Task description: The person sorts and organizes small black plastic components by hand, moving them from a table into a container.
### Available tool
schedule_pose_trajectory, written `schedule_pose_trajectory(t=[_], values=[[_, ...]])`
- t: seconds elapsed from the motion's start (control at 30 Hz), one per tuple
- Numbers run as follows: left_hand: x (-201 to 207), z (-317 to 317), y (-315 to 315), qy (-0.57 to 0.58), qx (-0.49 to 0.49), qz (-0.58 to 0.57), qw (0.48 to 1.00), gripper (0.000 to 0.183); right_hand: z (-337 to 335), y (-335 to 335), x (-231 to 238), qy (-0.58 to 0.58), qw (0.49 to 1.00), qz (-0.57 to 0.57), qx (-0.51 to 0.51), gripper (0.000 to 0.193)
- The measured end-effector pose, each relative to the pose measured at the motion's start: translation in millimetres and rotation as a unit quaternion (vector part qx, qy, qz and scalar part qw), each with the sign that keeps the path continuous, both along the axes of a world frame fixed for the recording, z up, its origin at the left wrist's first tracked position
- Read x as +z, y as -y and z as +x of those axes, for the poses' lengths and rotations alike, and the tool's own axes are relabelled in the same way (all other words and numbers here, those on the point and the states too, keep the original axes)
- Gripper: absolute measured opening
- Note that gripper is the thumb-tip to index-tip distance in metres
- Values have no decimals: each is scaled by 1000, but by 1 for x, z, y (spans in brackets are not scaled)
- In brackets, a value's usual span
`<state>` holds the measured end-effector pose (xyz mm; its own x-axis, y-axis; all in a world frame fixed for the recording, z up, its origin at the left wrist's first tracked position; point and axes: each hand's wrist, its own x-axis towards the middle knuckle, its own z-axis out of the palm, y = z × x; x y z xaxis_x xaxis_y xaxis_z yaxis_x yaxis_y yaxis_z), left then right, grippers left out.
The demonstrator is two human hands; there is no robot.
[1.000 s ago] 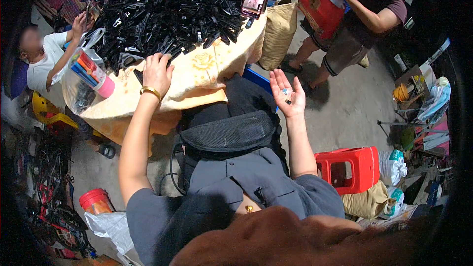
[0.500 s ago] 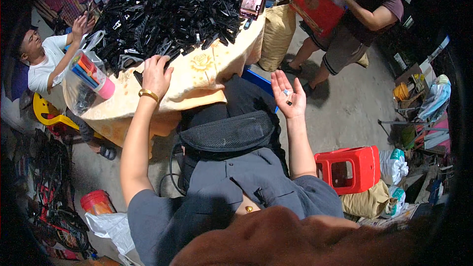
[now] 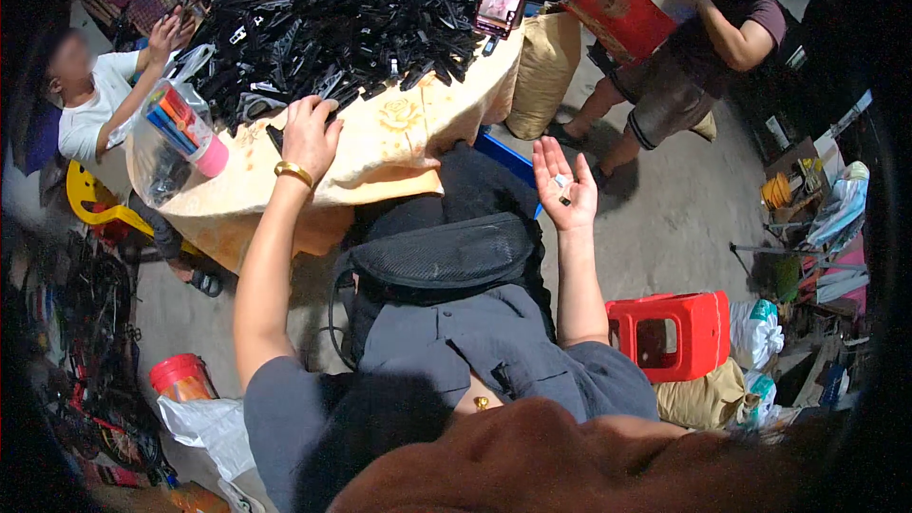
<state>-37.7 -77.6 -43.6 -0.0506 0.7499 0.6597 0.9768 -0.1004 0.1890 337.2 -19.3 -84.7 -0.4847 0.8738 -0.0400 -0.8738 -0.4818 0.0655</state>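
Note:
On the table lies a large heap of long, thin black plastic pieces (image 3: pixel 332 28), several with pale or silvery parts. My left hand (image 3: pixel 312 138), a gold bangle at its wrist, lies palm down on the cream floral tablecloth (image 3: pixel 380 147) at the heap's near edge. Its fingers are stretched toward the heap, and a dark piece (image 3: pixel 275 139) lies beside it. What is under the palm is hidden. Held out right of the table, my right hand (image 3: pixel 568 199) is palm up and open. Small pale and dark bits (image 3: pixel 563 188) rest loose on its palm.
A phone (image 3: pixel 502 2) stands at the table's far right corner. A bagged clear cup with coloured sticks (image 3: pixel 180 123) stands at the left. One person (image 3: pixel 104 100) sits left; another (image 3: pixel 703 47) holds a red bag (image 3: pixel 617 9). A red stool (image 3: pixel 698 332) is at right.
The whole view has shifted slightly. The bits on my right palm look shifted, and that hand is tilted a little differently. My left hand stays at the heap's edge.

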Motion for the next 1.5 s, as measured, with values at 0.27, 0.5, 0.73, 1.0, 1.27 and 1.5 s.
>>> schedule_pose_trajectory(t=[0.27, 0.5, 0.73, 1.0, 1.27, 1.5], values=[[-2, 2, 0, 9, -13, 3, 1000, 25, 3, 0, -2, -5, 1000, 4, 5, 47], [-2, 1, -1, -4, -20, 1, 1000, 26, 3, 0, 1, -1, 1000, 4, 6, 46], [-1, 0, -2, -7, -25, 3, 1000, 26, 1, -2, 4, 7, 1000, -4, 2, 45], [-2, 0, -1, -5, -22, -11, 1000, 27, 4, -3, 3, 6, 1000, 6, 6, 45], [-2, 0, -1, -9, -27, -2, 1000, 27, 4, -4, 3, 3, 1000, 15, 15, 45], [-2, 0, 0, -4, -26, -7, 1000, 26, 4, -3, 1, 10, 1000, 9, 10, 45]])
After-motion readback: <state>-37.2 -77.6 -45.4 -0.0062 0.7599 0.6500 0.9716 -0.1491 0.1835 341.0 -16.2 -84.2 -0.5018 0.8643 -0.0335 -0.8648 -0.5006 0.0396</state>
